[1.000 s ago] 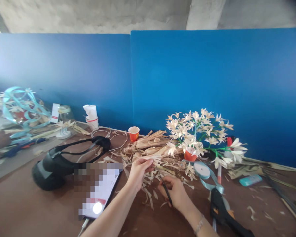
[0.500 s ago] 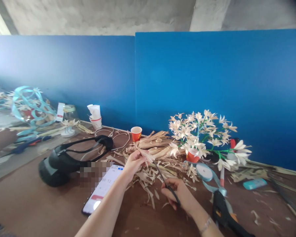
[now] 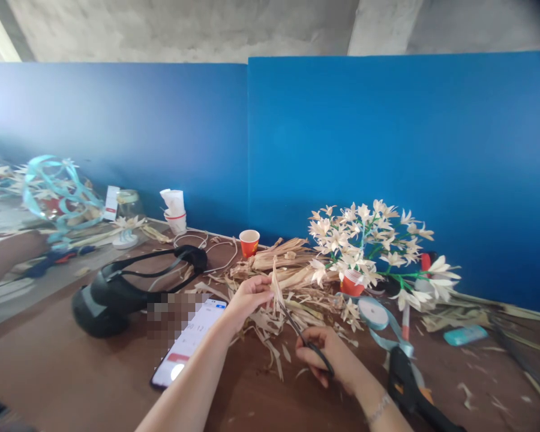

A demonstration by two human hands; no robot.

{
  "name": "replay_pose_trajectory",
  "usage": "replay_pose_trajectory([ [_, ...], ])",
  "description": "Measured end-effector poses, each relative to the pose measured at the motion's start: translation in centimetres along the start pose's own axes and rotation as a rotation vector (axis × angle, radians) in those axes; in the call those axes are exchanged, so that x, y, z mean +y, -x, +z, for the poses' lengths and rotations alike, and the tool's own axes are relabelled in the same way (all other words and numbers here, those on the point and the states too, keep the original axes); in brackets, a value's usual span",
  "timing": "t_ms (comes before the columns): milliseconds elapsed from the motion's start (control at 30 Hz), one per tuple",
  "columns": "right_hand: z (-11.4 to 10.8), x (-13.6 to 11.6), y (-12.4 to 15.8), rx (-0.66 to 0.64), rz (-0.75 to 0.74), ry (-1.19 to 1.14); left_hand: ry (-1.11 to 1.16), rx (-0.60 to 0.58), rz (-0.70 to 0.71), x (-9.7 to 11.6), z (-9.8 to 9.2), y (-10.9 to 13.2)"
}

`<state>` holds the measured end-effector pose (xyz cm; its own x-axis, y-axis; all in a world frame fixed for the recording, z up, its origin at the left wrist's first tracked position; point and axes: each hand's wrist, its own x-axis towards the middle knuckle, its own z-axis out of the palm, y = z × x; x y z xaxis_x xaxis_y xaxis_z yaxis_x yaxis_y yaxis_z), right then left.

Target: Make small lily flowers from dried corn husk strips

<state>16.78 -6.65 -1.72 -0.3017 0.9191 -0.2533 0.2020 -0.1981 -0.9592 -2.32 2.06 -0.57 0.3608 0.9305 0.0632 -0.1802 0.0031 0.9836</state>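
Between the fingertips of my left hand (image 3: pixel 252 298) is a pale strip of dried husk (image 3: pixel 276 282), now standing nearly upright. My right hand (image 3: pixel 321 354) grips black-handled scissors (image 3: pixel 312 347), whose blades point up and left to the lower end of that strip. Whether the blades touch the husk I cannot tell. Beneath and behind both hands lies a loose heap of dried husk strips (image 3: pixel 292 255) with scattered offcuts. To the right, a bunch of cream husk flowers (image 3: pixel 342 240) on green stems rises from a red paper cup (image 3: pixel 351 283).
A lit phone (image 3: pixel 189 345) lies by my left forearm, a black headset (image 3: pixel 103 303) beyond it. A ribbon roll (image 3: pixel 373 313), a glue gun (image 3: pixel 405 384) and a teal lighter-like object (image 3: pixel 465 335) are at right. Another person's hand (image 3: pixel 27 246) shows far left. An orange paper cup (image 3: pixel 249 243) stands behind.
My left hand has turned the husk strip from slanting sideways to nearly upright. The scissors have shifted slightly right and down. At far left, the other person's hand has moved a little right.
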Motion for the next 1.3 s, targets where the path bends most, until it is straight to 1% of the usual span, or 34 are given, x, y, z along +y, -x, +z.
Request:
replay_pose_trajectory([
  [100,0.1,0.0,0.02,0.021,0.016,0.002,-0.02,0.021,-0.029,0.08,0.24,0.08],
  [300,-0.07,0.41,-0.06,0.004,0.032,0.022,-0.08,0.005,-0.027,0.2,0.5,0.2],
  [533,0.27,-0.09,0.01,0.061,0.073,0.059,-0.134,0.015,-0.063,0.35,0.61,0.38],
  [733,0.37,-0.44,0.13,0.055,0.078,0.072,-0.097,-0.009,-0.096,0.29,0.65,0.44],
  [967,0.15,0.11,-0.1,0.032,0.035,0.071,-0.079,-0.018,-0.097,-0.46,0.34,0.18],
  [1100,0.13,0.18,-0.12,0.025,0.034,0.066,-0.078,0.0,-0.119,-0.41,0.46,0.17],
  [1300,0.22,-0.15,0.01,0.017,0.033,0.05,-0.031,-0.025,-0.134,-0.32,0.5,0.26],
])
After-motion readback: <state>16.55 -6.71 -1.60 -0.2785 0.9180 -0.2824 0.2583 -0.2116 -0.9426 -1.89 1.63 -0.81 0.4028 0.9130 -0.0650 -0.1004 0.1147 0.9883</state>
